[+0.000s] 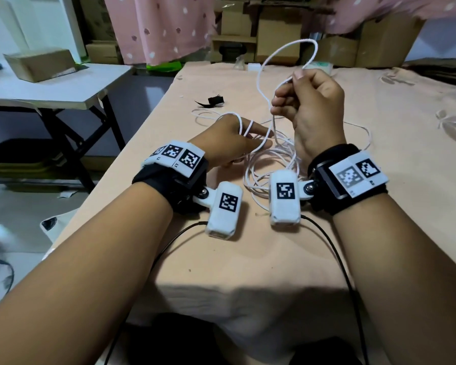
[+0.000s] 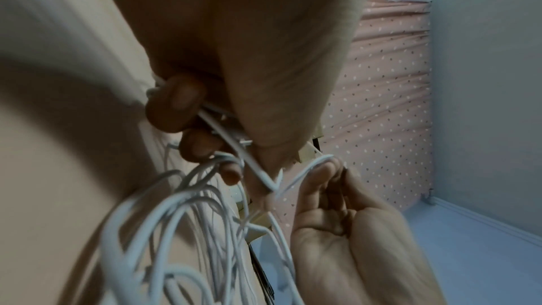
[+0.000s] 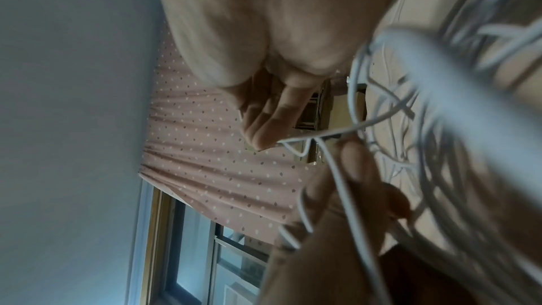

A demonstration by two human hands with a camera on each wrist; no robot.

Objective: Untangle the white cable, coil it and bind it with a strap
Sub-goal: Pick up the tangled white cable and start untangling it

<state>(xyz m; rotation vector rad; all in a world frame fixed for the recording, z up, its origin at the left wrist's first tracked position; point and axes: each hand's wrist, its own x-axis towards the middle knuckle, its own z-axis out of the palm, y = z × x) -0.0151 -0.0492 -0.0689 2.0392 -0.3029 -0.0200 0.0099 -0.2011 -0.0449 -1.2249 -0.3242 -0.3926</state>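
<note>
The white cable (image 1: 271, 164) lies in a loose tangle on the peach tablecloth between my wrists. My left hand (image 1: 248, 138) rests low on the table, and a strand is looped over its forefinger. In the left wrist view its curled fingers (image 2: 176, 101) grip the cable (image 2: 234, 154). My right hand (image 1: 295, 80) is raised above the tangle and pinches a strand between thumb and forefinger, with a tall loop (image 1: 300, 43) standing above it. The right wrist view shows those fingertips (image 3: 261, 138) on the cable (image 3: 296, 139). A black strap (image 1: 213, 100) lies beyond the left hand.
The cloth-covered table (image 1: 392, 167) has bare room to the right. A small white object (image 1: 253, 66) sits at its far edge. A grey folding table (image 1: 63, 88) with a cardboard box (image 1: 40, 63) stands to the left. Cardboard boxes (image 1: 277, 35) and pink curtains are behind.
</note>
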